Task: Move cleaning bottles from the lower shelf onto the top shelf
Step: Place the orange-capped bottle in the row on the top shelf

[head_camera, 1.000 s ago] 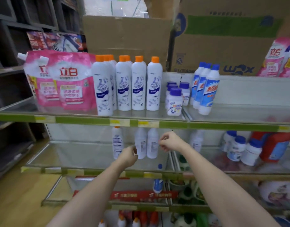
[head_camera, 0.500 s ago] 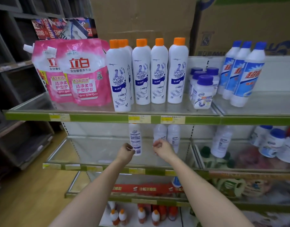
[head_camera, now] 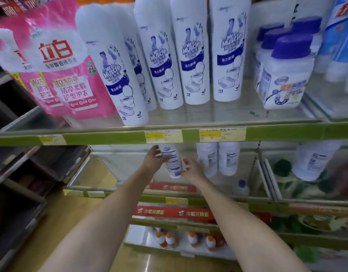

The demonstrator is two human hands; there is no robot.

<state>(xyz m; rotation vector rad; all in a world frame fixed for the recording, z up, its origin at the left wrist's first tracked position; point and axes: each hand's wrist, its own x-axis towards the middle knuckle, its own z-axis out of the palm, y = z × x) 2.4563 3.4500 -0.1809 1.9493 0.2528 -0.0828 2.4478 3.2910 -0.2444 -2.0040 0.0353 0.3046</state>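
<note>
On the lower glass shelf [head_camera: 238, 190] stands a white cleaning bottle [head_camera: 173, 165] with its back label facing me. My left hand [head_camera: 153, 160] wraps around its left side just under the top shelf's green edge [head_camera: 110, 137]. My right hand [head_camera: 191, 170] is beside the bottle's lower right, fingers spread, holding nothing. Two more white bottles [head_camera: 218, 159] stand just to the right, and another [head_camera: 314, 161] stands farther right. On the top shelf stand several white Mr Muscle bottles [head_camera: 190, 55], their caps out of frame.
Pink detergent pouches [head_camera: 67, 79] fill the top shelf's left side, and purple-capped white jars [head_camera: 283, 75] its right. Glass dividers [head_camera: 262, 173] split the lower shelf. Below are red boxes [head_camera: 175, 213] and orange-capped bottles [head_camera: 169, 238]. Dark shelving [head_camera: 16, 173] stands at left.
The view has moved much closer to the shelves. My left hand has closed around the leftmost lower bottle. My right hand has opened and shifted left to that bottle's lower right side.
</note>
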